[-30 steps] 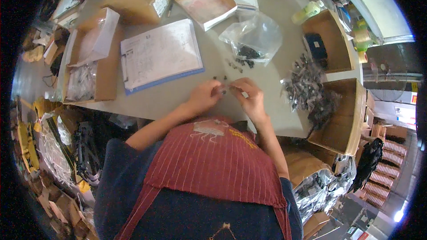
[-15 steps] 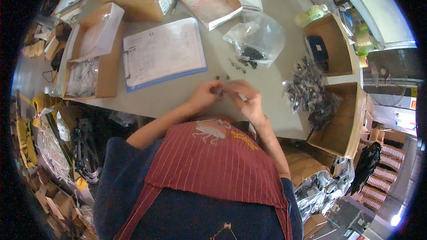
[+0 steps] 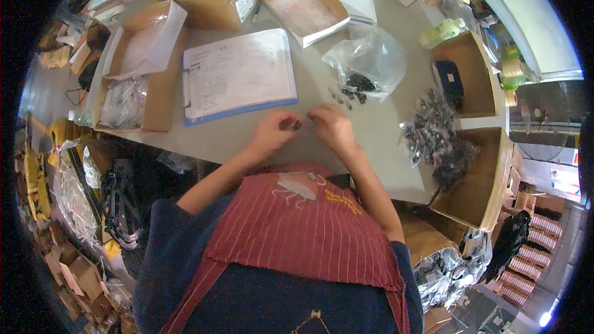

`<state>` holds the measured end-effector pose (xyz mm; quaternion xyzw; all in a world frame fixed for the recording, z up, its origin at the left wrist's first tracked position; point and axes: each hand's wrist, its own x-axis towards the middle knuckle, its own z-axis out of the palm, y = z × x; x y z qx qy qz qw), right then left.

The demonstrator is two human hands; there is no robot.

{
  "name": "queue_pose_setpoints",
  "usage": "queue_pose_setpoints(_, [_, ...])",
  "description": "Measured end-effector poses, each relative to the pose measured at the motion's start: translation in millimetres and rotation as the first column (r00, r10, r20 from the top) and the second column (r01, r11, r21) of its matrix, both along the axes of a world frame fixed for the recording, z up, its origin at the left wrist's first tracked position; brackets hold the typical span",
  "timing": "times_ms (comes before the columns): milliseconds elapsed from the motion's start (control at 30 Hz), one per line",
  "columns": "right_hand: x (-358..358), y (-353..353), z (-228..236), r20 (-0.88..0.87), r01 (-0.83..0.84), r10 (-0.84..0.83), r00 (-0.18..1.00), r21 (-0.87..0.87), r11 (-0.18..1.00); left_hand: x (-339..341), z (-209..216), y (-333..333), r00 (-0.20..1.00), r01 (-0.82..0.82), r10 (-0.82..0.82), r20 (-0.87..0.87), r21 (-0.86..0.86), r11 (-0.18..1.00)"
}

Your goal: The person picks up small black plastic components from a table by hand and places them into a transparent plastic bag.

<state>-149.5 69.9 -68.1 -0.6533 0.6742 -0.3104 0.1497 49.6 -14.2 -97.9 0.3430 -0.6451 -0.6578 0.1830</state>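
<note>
My left hand [image 3: 272, 133] is closed around a small dark part [image 3: 290, 124], whose end shows between thumb and fingers. A short gap to its right, my right hand [image 3: 335, 128] has thumb and fingers drawn together over the tabletop; a tiny dark bit shows at the fingertips, too small to name. Just beyond my right hand lie several small black and grey pieces [image 3: 346, 97], scattered at the mouth of a clear plastic bag [image 3: 377, 62] with more black pieces inside.
A clipboard with papers [image 3: 238, 74] lies ahead of my left hand. Left of it stands a cardboard box [image 3: 158, 102] of clear bags. A shallow white-rimmed box [image 3: 306, 9] sits farther back. At right, many small bagged parts [image 3: 430, 127] are heaped beside an open carton [image 3: 479, 179].
My hands have moved apart; earlier they met over the table. The left has shifted a little left with the dark part showing, and the right's fingers now reach the tabletop.
</note>
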Motion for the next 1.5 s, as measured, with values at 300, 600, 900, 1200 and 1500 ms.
queue_pose_setpoints(300, [6,27,55,0.15,-0.106,0.139,0.979,-0.211,0.972,-32,6,10,0.997,0.077,-0.079,-0.018,-0.087,0.993])
queue_pose_setpoints(600, [-24,34,35,0.557,0.209,-0.193,0.808,0.035,0.977,-49,-11,12,0.973,0.155,-0.143,-0.182,0.054,0.986])
queue_pose_setpoints(900, [-53,7,-12,-0.14,0.346,-0.36,0.922,-0.113,0.931,-50,-4,10,0.96,0.187,-0.18,-0.214,0.01,0.982])
queue_pose_setpoints(1200, [-45,11,-8,-0.111,0.274,-0.286,0.952,-0.109,0.955,-46,-5,10,0.962,0.146,-0.128,-0.239,0.059,0.988])
queue_pose_setpoints(1500, [-8,27,51,0.401,0.073,-0.016,0.916,-0.128,0.989,-47,-29,11,0.949,0.145,-0.087,-0.303,0.174,0.974])
